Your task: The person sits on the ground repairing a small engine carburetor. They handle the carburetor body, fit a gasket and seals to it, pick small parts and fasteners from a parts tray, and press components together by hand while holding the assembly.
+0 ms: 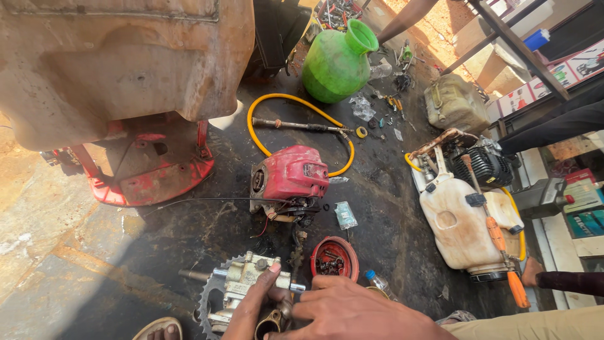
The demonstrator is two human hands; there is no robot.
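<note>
Left hand (251,302): reaches up from the bottom edge, fingers closed around the pump housing (242,283), the fingertip resting on its top face.
Right hand (352,311): lies just beside the left, fingers curled and pointing left, their tips on the brass fitting (274,321) below the housing; how firmly it grips cannot be told.
Pump housing: pale metal casting with a projecting shaft, low and centre-left on the dark oily floor (377,189), directly in front of the person.
Sprocket (207,302): toothed steel wheel touching the housing's left side, partly hidden beneath it.
Red bowl (335,258): round container just right of the housing, holding small dark screws and parts.
Red engine (290,179): small motor with a red cover, beyond the housing at the floor's centre.
Yellow hose (264,104): looped behind the engine, a metal rod lying across the loop.
Green pot (336,63): plastic water vessel, far side, upright.
Backpack sprayer (465,208): stained white tank with black engine and orange-handled lever, lying well to the right.
Rusted tank (126,56): large shell on a red frame (151,170), upper left.
Other person's arm (406,19): reaching in at the top edge, well apart.
</note>
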